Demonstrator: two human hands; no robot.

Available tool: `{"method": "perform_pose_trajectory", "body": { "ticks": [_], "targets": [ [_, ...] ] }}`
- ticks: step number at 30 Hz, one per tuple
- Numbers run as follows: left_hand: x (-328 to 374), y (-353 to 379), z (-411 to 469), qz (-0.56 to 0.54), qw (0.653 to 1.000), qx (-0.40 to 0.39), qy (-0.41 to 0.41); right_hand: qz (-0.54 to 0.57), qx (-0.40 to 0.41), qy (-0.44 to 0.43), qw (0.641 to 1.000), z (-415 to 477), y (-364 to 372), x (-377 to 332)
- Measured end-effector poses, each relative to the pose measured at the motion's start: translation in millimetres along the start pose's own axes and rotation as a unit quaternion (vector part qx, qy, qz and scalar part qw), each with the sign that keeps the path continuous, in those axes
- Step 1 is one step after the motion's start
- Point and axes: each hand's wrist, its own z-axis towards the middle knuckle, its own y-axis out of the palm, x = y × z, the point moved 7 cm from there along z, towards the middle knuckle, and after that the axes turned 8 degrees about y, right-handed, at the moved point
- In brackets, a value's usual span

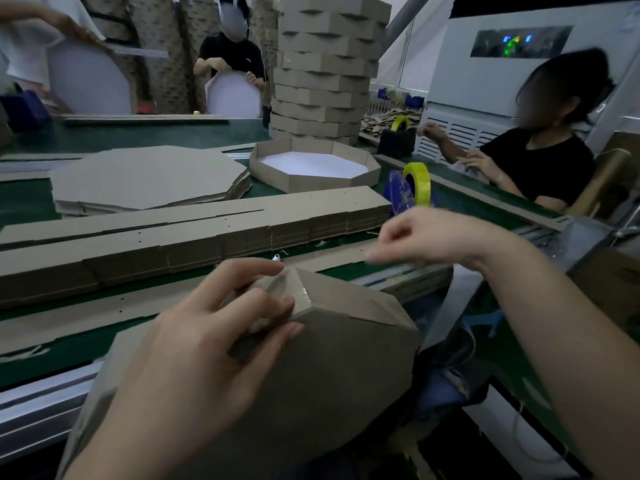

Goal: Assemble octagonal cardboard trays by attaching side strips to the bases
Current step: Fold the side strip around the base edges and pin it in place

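A brown octagonal tray [332,368] lies bottom-up and tilted against the table edge in front of me. My left hand [204,344] grips its upper corner, fingers curled over the side strip where clear tape shines. My right hand [426,240] hovers above the tray's far side, blurred, with thumb and forefinger pinched together; what they pinch is not visible. Long stacks of side strips [194,233] lie across the green table. A pile of flat octagonal bases [149,178] sits behind them. One finished tray [311,168] with a white inside stands further back.
A yellow tape roll on a blue dispenser [412,188] stands right of the strips. A tall stack of finished trays [325,64] rises at the back. A seated person [533,157] works at the right; two more people work across the table.
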Motion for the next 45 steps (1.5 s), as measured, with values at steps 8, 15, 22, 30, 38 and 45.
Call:
{"method": "perform_pose_trajectory", "body": {
  "ticks": [8,15,22,30,38,45],
  "targets": [
    [5,-2,3,0.023,1.000,0.010,0.005,0.275,0.333,0.245,0.868,53,-60,137],
    [2,0,5,0.017,1.000,0.007,0.000,0.476,0.281,0.221,0.803,62,-53,150],
    [3,0,5,0.003,1.000,0.011,-0.001,0.516,0.280,0.227,0.778,63,-59,145],
    [5,0,5,0.009,1.000,0.016,0.002,0.498,0.304,0.256,0.771,67,-62,137],
    [2,-1,3,0.004,1.000,0.025,0.001,0.618,0.347,0.132,0.693,58,-51,147],
    [-1,0,2,0.007,0.999,0.035,0.003,0.641,0.373,0.009,0.671,45,-35,146]
  ]
}}
